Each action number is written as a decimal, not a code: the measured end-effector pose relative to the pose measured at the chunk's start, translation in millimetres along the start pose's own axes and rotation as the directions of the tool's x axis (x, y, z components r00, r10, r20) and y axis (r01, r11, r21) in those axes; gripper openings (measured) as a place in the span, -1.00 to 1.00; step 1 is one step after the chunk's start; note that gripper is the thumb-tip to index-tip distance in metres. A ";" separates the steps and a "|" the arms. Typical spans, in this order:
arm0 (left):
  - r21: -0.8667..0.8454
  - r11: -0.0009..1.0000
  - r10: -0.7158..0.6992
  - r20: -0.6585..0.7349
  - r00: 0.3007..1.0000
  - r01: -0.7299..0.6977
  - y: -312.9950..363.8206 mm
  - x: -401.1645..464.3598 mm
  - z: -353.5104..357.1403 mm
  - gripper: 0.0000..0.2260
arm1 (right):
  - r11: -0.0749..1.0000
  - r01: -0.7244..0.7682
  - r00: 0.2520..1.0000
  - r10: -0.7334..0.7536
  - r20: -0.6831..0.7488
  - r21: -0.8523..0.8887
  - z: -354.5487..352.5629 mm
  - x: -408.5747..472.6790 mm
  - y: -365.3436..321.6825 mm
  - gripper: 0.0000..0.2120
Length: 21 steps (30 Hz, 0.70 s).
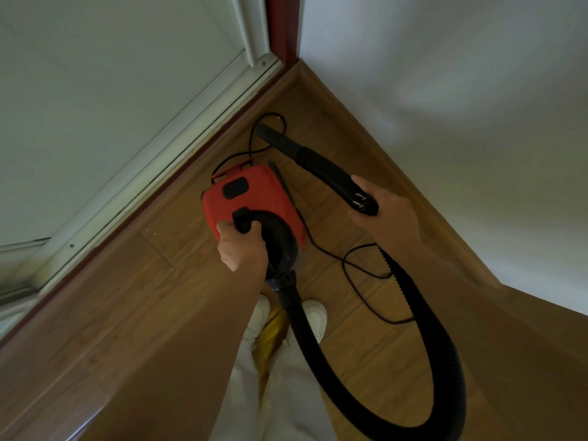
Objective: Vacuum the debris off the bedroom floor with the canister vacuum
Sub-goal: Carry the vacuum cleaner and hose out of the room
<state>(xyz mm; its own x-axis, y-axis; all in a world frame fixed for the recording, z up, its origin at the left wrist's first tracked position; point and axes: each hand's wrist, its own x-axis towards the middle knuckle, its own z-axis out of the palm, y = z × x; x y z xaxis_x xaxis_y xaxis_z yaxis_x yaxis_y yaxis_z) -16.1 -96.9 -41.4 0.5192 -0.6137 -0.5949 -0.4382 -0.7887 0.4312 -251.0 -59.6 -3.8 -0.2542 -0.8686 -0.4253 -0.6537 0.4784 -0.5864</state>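
Our right hand (386, 214) grasps the black ribbed vacuum hose (321, 168), nozzle aimed at the wooden floor's (178, 281) far corner; left hand (240, 246) grips the red canister vacuum's (251, 195) handle.

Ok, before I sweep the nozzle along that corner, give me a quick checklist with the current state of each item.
1. Left hand grip on the canister handle: ok, fingers curled round it.
2. Right hand grip on the hose end: ok.
3. Nozzle aimed at the corner floor: ok; whether its tip touches the floor, cannot tell.
4. Cord out of the way: not ok, it loops loose on the floor by the shoes.
5. Plug in a socket: not ok, it is in the right hand.
6. Debris visible: cannot tell.
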 end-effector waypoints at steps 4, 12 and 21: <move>-0.008 0.998 -0.063 0.010 0.998 0.063 -0.5 1.4 -0.7 -0.76 | 1.000 0.020 0.999 -0.020 0.033 -0.005 4.7 2.1 7.6 -0.41; -0.024 0.998 -0.050 0.046 0.998 0.052 9.9 -8.6 -12.6 -0.73 | 0.999 0.051 0.999 -0.051 0.018 -0.016 8.1 15.4 12.7 -0.40; 0.232 0.913 0.314 0.130 0.941 -0.336 -18.7 -12.3 -19.8 -0.49 | 0.980 0.124 0.992 -0.119 0.040 -0.156 45.9 53.6 15.1 -0.43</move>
<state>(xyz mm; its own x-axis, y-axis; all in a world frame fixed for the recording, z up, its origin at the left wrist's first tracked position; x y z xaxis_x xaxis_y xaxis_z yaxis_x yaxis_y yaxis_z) 0.2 -75.4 -28.7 0.2552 -0.8197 -0.5128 -0.7451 -0.5048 0.4360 -241.8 -93.0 -67.1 -0.1462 -0.9136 -0.3794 -0.7834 0.3411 -0.5195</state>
